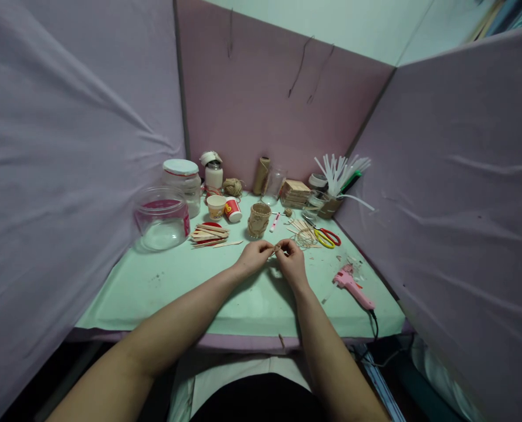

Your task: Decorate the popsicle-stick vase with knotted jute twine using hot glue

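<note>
My left hand [257, 256] and my right hand [291, 264] meet over the table, fingertips pinched close together. Between them is a small, thin brown strand of twine [276, 249], mostly hidden by the fingers. Just beyond my left hand stands a jar wrapped in twine [258, 221], upright. A loose coil of twine [305, 237] lies past my right hand, by thin wooden sticks [297, 225] and scissors with red and yellow handles [326, 237]. A small white and pink tube [274, 223] rests beside the wrapped jar.
Craft sticks [210, 233], a paper cup [216, 206], a tipped red cup [233, 209] and a clear plastic tub [162, 221] are at left. A pink glue gun [353, 287] lies at right, its cord over the front edge. Glue sticks [338, 176] stand behind. Cloth walls enclose the table [155, 305].
</note>
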`<control>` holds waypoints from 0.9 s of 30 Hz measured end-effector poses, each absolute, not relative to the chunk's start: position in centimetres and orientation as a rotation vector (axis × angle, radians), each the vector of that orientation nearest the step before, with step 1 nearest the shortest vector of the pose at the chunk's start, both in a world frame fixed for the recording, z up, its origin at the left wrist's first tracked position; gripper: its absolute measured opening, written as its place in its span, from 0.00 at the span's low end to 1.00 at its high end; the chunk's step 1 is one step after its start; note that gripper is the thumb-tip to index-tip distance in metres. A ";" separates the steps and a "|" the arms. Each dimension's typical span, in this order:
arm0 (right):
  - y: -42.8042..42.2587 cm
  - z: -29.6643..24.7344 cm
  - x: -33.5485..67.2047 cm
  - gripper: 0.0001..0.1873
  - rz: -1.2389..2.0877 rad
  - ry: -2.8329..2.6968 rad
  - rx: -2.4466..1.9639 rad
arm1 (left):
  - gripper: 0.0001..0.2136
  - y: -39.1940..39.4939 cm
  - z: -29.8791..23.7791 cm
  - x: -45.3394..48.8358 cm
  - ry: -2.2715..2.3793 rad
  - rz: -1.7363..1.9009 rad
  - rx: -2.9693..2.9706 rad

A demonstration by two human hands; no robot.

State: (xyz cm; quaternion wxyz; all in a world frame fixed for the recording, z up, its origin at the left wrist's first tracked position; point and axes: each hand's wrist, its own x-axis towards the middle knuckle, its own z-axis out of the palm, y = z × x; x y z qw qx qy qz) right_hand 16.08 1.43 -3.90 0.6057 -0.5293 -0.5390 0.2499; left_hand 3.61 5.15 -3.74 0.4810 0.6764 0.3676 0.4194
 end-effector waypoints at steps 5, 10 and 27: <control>1.4 -3.9 16.1 0.07 0.527 -1.278 -1.240 | 0.10 5.4 -4.2 3.4 0.917 1.066 1.767; 1.5 -4.2 16.2 0.09 0.580 -1.281 -1.210 | 0.09 5.8 -4.0 3.1 0.980 1.099 1.796; 1.6 -4.6 16.3 0.14 0.427 -1.388 -1.174 | 0.09 6.0 -4.0 3.0 1.015 1.067 1.708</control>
